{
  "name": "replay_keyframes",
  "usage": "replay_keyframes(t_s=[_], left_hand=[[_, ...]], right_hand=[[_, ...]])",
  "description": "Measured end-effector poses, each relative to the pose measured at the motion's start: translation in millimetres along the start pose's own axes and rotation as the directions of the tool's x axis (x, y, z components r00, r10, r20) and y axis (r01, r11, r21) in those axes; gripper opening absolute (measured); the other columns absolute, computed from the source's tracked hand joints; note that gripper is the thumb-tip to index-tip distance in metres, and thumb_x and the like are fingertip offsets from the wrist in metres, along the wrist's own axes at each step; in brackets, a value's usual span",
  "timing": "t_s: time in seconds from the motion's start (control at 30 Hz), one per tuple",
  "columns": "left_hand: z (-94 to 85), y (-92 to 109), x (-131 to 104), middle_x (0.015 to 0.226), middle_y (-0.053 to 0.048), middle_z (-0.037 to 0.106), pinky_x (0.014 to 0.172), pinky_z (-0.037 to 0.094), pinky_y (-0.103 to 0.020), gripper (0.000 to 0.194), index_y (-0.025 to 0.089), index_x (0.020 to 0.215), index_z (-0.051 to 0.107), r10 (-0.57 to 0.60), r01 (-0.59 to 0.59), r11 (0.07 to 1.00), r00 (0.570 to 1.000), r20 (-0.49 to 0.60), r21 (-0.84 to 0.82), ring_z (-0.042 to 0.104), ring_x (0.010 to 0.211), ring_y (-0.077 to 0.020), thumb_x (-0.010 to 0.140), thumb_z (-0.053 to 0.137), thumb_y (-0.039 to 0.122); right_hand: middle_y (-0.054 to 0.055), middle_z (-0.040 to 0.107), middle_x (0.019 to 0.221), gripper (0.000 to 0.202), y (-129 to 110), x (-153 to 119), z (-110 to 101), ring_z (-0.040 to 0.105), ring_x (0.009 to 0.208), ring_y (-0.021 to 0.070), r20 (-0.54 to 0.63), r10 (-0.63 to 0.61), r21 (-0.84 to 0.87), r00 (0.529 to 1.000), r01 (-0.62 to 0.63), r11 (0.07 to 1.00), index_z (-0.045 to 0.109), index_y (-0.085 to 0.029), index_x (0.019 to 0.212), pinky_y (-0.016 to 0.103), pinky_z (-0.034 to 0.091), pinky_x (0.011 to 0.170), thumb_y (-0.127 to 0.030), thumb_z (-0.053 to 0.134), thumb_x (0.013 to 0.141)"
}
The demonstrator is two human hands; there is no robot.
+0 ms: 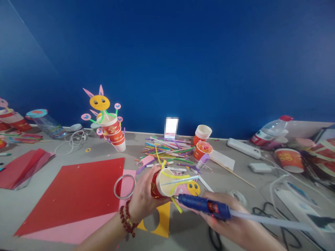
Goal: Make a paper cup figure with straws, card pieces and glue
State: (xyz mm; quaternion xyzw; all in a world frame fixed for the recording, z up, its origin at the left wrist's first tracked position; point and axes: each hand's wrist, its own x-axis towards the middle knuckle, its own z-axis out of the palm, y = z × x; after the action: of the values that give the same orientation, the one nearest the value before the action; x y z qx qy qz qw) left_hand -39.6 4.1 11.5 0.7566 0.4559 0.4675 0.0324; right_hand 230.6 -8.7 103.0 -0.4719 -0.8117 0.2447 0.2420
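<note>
My left hand (142, 190) is wrapped round a red paper cup (154, 184), its white open mouth tilted toward me. Yellow pipe cleaners (177, 205) stick out over the rim, and a pale thin straw (187, 180) reaches out of the cup. In my right hand (227, 223) is a blue glue gun (204, 205) with a long whitish glue stick (264, 219) at its back. The nozzle is at the cup's lower rim, close to a yellow pipe cleaner; whether they touch I cannot tell. Just beyond lies a yellow paper face (193, 188).
Red foam sheets (78, 188), a clear tape roll (115, 188) and a yellow sheet with a round hole (165, 219) lie around my left arm. Behind are a stacked-cup figure (112, 129), a pipe-cleaner pile (170, 148) and cups (202, 132). Black cable (215, 240) runs near my right hand.
</note>
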Motion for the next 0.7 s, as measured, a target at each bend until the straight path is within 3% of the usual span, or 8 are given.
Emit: replay_keyframes(t_s=[0.23,0.43,0.7], left_hand=[[-0.2,-0.5,0.4,0.126,-0.018,0.065,0.095,0.056,-0.05,0.089,0.02,0.144,0.032,0.018,-0.018,1.0,1.0,-0.01,0.016,0.064,0.117,-0.0351,0.074,0.079,0.046],[0.8,-1.4,0.4,0.125,-0.017,0.065,0.095,0.056,-0.049,0.09,0.019,0.146,0.03,0.038,-0.037,0.999,0.999,-0.025,0.035,0.064,0.117,-0.0346,0.075,0.078,0.046],[0.2,-1.4,0.9,0.125,-0.017,0.065,0.095,0.056,-0.048,0.088,0.018,0.144,0.033,0.035,-0.034,0.999,0.999,-0.013,0.029,0.064,0.117,-0.0343,0.074,0.079,0.047]], right_hand=[[-0.002,0.065,0.063,0.014,-5.2,4.1,-2.6,0.059,0.054,0.0161,0.129,-0.015,-0.011,0.991,0.016,1.0,0.067,-0.023,0.075,0.022,0.048,0.054,-0.029,0.059,0.086],[0.0,0.065,0.063,0.017,-3.1,3.6,-2.2,0.058,0.055,0.0159,0.105,0.008,0.029,0.994,-0.011,1.0,0.067,-0.022,0.074,0.021,0.047,0.054,-0.034,0.061,0.085],[0.0,0.064,0.063,0.015,-4.2,4.4,-3.8,0.057,0.055,0.0168,0.129,-0.011,-0.024,0.992,0.015,1.0,0.065,-0.023,0.073,0.023,0.046,0.054,-0.029,0.058,0.085]])
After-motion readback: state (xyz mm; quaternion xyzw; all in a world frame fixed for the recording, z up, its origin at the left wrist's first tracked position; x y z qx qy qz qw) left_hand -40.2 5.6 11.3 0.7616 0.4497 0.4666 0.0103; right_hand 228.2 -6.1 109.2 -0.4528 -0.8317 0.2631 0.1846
